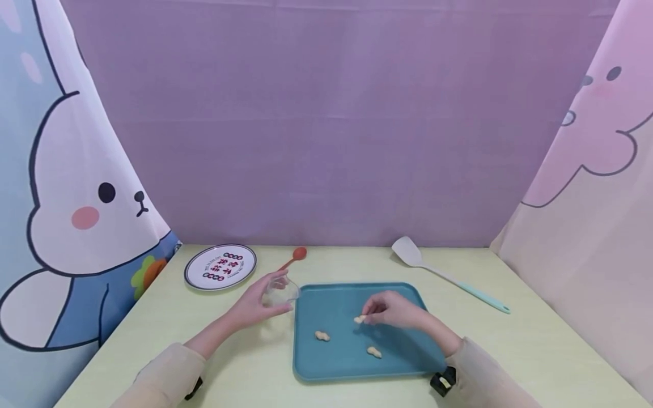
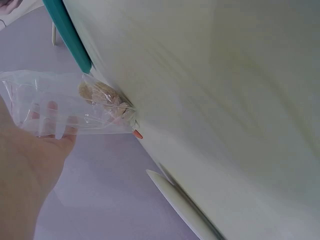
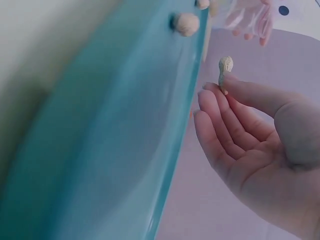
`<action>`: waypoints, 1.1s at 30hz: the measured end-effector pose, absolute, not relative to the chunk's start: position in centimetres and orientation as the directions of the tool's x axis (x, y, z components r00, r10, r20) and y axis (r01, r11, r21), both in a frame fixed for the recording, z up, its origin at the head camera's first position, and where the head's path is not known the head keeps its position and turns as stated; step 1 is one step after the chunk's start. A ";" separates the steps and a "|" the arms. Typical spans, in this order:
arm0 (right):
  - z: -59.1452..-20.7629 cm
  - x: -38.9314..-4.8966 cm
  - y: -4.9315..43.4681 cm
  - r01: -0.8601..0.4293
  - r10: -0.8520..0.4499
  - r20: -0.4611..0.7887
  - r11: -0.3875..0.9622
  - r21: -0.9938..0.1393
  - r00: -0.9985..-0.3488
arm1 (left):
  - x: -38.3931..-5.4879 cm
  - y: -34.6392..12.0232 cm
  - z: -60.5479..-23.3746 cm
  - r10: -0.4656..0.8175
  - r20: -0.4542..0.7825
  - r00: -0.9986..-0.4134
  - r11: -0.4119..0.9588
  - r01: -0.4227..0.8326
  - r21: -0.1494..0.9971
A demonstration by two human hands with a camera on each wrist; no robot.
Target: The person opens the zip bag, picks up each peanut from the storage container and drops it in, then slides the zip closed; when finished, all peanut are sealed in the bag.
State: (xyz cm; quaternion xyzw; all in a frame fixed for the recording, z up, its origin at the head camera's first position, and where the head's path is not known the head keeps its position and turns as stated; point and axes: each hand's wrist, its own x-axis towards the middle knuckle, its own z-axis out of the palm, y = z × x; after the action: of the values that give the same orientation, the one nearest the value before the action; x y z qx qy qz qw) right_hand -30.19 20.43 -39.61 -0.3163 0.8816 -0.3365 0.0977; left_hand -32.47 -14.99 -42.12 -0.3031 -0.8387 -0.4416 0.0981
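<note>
In my left hand [image 1: 255, 303] is a clear plastic bag [image 1: 280, 290], held with the fingers and thumb around its sides. Several peanuts [image 2: 105, 95] lie in the far end of the bag in the left wrist view. My right hand [image 1: 395, 310] pinches one peanut [image 3: 226, 65] between thumb and fingers, over the teal tray [image 1: 331, 300]. Two more peanuts rest on the tray: one on its left side [image 1: 322, 336], another near its front [image 1: 374, 352].
A white plate [image 1: 240, 272] with red lettering sits at the back left. Beside it lies a red spoon [image 1: 299, 254], its handle partly behind my left hand. A spatula [image 1: 444, 273] with a mint handle lies right of the tray. A purple cloth [image 1: 326, 141] hangs behind the table.
</note>
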 end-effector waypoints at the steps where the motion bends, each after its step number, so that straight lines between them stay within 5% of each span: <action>1: -39.6 -30.2 20.2 -0.493 -0.619 0.047 0.574 -0.654 -0.784 | -32.5 -15.0 -42.1 0.423 0.429 -0.798 0.430 0.593 0.680; 33: -36.3 -32.6 7.7 -0.605 -0.561 0.353 0.362 -0.709 -0.749 | -32.1 -14.9 -41.7 0.416 0.438 -0.797 0.452 0.599 0.660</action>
State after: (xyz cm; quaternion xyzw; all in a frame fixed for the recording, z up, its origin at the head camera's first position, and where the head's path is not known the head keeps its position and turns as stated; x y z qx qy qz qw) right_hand -32.59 7.73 -36.26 -0.3536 0.8247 -0.4407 -0.0248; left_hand -32.12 -14.88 -41.74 -0.3003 -0.8455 -0.4285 0.1069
